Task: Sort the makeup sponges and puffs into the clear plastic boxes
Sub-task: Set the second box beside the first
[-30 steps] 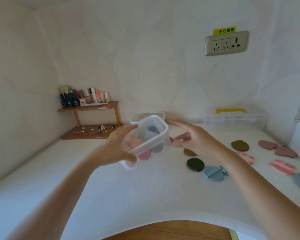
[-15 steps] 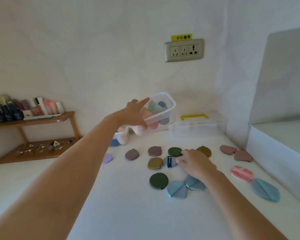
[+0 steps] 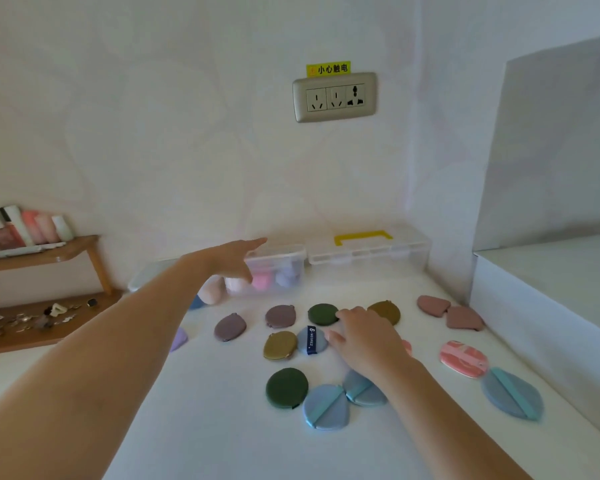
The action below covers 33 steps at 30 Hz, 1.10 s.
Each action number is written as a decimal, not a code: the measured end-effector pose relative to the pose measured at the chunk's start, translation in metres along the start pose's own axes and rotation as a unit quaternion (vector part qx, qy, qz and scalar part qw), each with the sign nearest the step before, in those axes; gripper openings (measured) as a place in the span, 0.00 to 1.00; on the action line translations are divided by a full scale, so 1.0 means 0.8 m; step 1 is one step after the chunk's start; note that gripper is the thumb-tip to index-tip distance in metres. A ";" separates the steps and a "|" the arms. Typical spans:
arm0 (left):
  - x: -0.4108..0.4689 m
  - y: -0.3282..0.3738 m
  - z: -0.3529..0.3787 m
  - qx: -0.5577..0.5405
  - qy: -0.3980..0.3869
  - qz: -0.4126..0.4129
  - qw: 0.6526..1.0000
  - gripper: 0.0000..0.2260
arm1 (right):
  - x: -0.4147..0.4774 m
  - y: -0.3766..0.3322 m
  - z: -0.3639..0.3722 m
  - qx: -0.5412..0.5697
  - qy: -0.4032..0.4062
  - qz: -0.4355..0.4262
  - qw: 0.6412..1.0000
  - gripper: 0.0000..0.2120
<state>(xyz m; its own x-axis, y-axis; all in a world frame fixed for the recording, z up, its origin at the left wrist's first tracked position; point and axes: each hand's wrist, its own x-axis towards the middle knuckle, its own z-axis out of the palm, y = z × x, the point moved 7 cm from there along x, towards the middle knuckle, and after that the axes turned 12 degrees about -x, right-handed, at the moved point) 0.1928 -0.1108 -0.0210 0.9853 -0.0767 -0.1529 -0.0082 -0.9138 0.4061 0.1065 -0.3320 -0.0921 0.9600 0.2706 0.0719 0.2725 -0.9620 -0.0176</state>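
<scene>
My left hand point(image 3: 234, 261) hovers, fingers released, by the twelve-o'clock clear plastic box point(image 3: 283, 263); my right hand point(image 3: 364, 337) lies loose-fingered beside the dark green round puff point(image 3: 321, 314).

Bare forearms point(image 3: 125, 344); left hand point(image 3: 230, 260), right hand point(image 3: 365, 341) bare.

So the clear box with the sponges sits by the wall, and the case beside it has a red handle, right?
No: the handle is yellow, not red. The head view shows it on the case beside the clear box of sponges by the wall.
</scene>
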 end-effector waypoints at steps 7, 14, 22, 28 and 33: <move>0.023 0.002 0.021 0.041 0.017 0.030 0.999 0.41 | 0.000 0.002 -0.009 0.038 0.029 0.008 0.999 0.18; 0.017 0.061 0.026 -0.069 0.044 0.098 0.992 0.40 | -0.005 0.028 -0.021 0.045 0.067 0.095 0.992 0.23; 0.063 0.179 0.074 0.031 0.112 0.227 0.967 0.29 | -0.007 0.066 0.014 -0.022 -0.055 0.220 0.974 0.35; 0.062 0.200 0.079 0.087 0.231 0.277 0.929 0.16 | -0.005 0.087 0.025 0.017 -0.077 0.253 0.964 0.36; 0.050 0.212 0.075 0.079 0.224 0.287 0.928 0.15 | -0.007 0.087 0.024 0.008 -0.084 0.253 0.964 0.35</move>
<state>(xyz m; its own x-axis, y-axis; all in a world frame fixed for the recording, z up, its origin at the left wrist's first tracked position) 0.2208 -0.2925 -0.0122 0.7825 -0.4279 0.4524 -0.5442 -0.8231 0.1627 0.1210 -0.4000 -0.1129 0.9670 -0.2288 -0.1120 -0.2327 -0.9723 -0.0230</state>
